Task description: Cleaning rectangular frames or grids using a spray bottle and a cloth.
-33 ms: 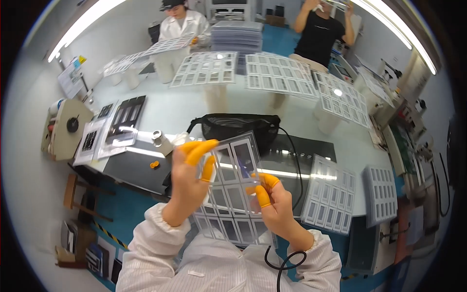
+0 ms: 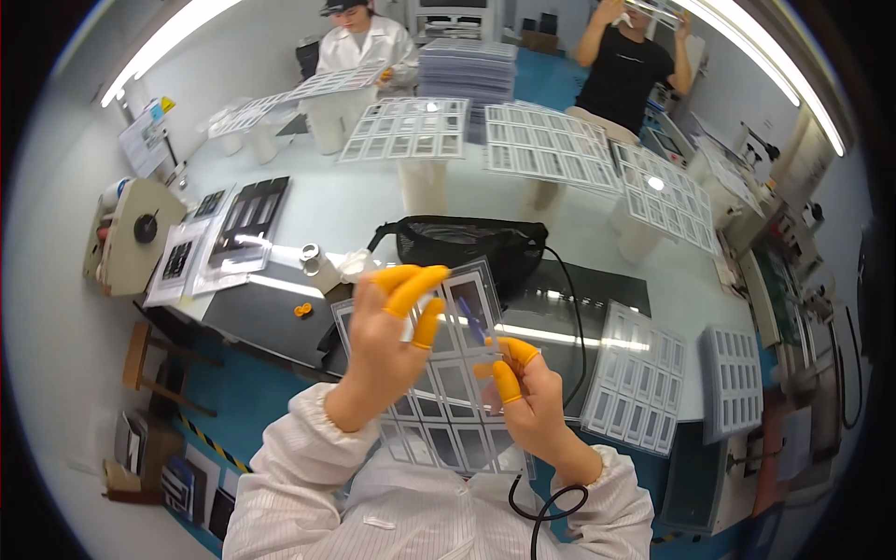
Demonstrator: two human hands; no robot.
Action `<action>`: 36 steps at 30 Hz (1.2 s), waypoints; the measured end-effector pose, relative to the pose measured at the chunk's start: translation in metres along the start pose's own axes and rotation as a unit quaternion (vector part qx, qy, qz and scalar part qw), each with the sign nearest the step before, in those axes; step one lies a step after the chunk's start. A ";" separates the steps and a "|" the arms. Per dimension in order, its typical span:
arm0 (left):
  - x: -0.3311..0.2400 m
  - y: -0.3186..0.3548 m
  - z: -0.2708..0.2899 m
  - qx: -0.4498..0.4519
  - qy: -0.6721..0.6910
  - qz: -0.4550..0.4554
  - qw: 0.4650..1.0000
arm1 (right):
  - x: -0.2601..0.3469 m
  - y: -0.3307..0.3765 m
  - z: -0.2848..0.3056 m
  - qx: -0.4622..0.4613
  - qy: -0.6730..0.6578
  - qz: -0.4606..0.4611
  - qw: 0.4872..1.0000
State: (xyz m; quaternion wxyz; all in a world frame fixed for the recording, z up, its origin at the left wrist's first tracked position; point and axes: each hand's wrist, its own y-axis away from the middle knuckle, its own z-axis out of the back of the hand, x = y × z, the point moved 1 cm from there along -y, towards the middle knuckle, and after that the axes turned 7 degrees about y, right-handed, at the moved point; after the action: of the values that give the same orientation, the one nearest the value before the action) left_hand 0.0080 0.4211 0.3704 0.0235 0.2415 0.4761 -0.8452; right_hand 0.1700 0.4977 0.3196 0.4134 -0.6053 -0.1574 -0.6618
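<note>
A clear plastic tray [image 2: 450, 373] with rows of white-bordered rectangular panels is held up, tilted, in front of my chest. My right hand [image 2: 527, 397] pinches its right edge between yellow-cotted thumb and fingers. My left hand [image 2: 378, 345] hovers over the tray's upper left part, its yellow-cotted fingers stretched and apart, with nothing seen in them. A violet streak shows on the upper right panel; I cannot tell whether it is a reflection. Behind the tray lies a black mesh bag [image 2: 467, 245]. A metal-topped bottle [image 2: 317, 266] and a crumpled white cloth [image 2: 357, 265] are left of it.
Similar trays rest on white supports across the table, such as one tray [image 2: 551, 149]. More trays [image 2: 637, 373] and a tray stack [image 2: 733, 383] stand at right. Orange finger cots [image 2: 303, 310] lie on the black mat [image 2: 252, 322]. Two people work across the table.
My left hand has shifted slightly right over the tray, and its fingers are a little more spread from the tray's left edge. The view has moved slightly; my right hand keeps its pinch.
</note>
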 end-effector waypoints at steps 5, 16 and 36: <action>-0.001 0.012 -0.008 -0.007 -0.057 -0.024 0.998 | 0.001 0.012 -0.020 0.026 0.015 0.015 0.999; 0.006 0.027 -0.003 0.050 -0.117 -0.091 0.988 | -0.006 0.021 -0.022 0.020 0.067 0.022 0.997; 0.018 0.118 0.008 0.205 0.092 0.119 0.967 | -0.028 0.017 -0.029 0.045 0.045 -0.029 0.998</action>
State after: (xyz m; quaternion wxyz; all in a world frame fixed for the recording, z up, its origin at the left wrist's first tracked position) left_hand 0.0211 0.3538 0.2726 0.0298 0.3723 0.2604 -0.8903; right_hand 0.1606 0.4765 0.2823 0.4278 -0.5509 -0.1852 -0.6923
